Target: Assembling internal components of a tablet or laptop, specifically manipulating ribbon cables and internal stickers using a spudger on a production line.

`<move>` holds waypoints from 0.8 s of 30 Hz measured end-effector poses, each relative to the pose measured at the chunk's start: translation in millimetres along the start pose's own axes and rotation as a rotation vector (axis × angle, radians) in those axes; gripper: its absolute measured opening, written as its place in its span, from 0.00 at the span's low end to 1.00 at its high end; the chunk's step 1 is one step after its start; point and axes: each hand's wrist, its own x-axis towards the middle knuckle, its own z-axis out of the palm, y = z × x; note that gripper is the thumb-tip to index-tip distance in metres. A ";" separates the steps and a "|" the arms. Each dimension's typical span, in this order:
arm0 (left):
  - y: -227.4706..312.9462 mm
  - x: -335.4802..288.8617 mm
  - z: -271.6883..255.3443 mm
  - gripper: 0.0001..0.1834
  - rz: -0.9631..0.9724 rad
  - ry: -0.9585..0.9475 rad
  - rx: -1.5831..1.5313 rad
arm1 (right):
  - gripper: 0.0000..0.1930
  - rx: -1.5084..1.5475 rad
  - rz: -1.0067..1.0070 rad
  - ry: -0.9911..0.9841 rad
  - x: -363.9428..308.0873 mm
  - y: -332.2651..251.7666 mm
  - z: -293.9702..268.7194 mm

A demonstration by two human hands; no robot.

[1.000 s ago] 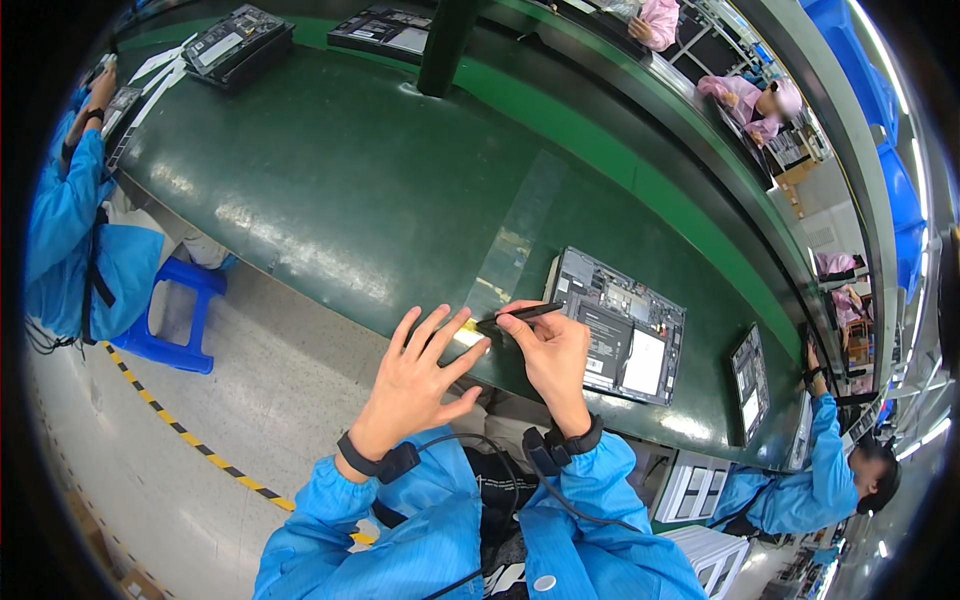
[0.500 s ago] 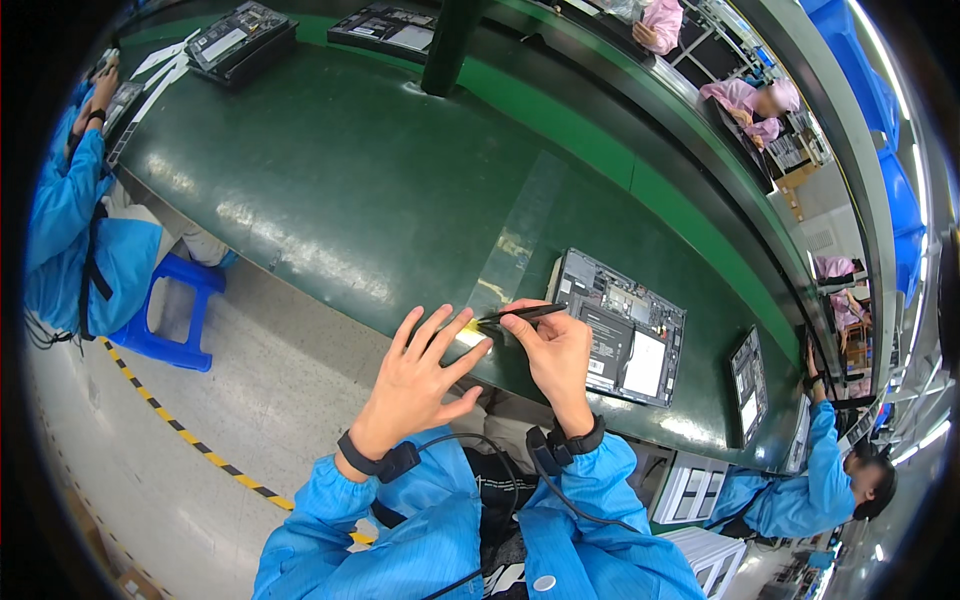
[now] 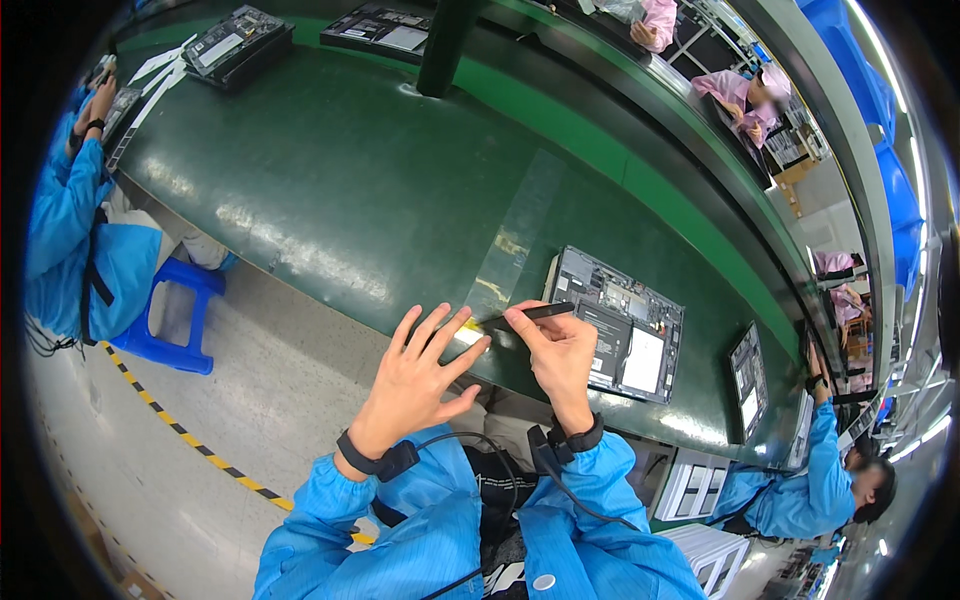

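Note:
My right hand (image 3: 558,355) pinches a thin black strip (image 3: 532,315) at the near edge of the green belt (image 3: 330,170). My left hand (image 3: 420,375) has its fingers spread, and its fingertips touch the strip's left end beside a small yellow label (image 3: 468,330). Just right of my right hand lies an opened laptop base (image 3: 620,325), its grey inner boards and a white panel facing up. Both wrists carry black bands with cables.
A clear tape strip (image 3: 520,225) runs across the belt. More opened devices (image 3: 235,40) lie at the far left and one (image 3: 748,375) at the right. Workers in blue sit left (image 3: 75,215) and right (image 3: 820,480). A blue stool (image 3: 175,320) stands on the floor.
Both hands stay at the belt's near edge with the strip held the same way. The view has shifted slightly.

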 end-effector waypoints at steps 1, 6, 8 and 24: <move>0.7 0.2 -0.3 0.31 0.001 -0.004 0.006 | 0.07 0.046 0.043 0.006 -0.1 -4.1 -2.1; 5.3 8.2 -0.9 0.33 0.034 -0.033 0.025 | 0.07 0.250 0.117 0.189 -6.9 -29.1 -37.5; 6.2 10.0 -4.6 0.34 0.060 -0.064 0.021 | 0.07 0.209 0.122 0.324 -15.6 -41.1 -70.5; 101.7 131.8 30.7 0.30 0.437 -0.251 -0.064 | 0.11 0.256 0.252 0.576 -24.8 -4.9 -195.0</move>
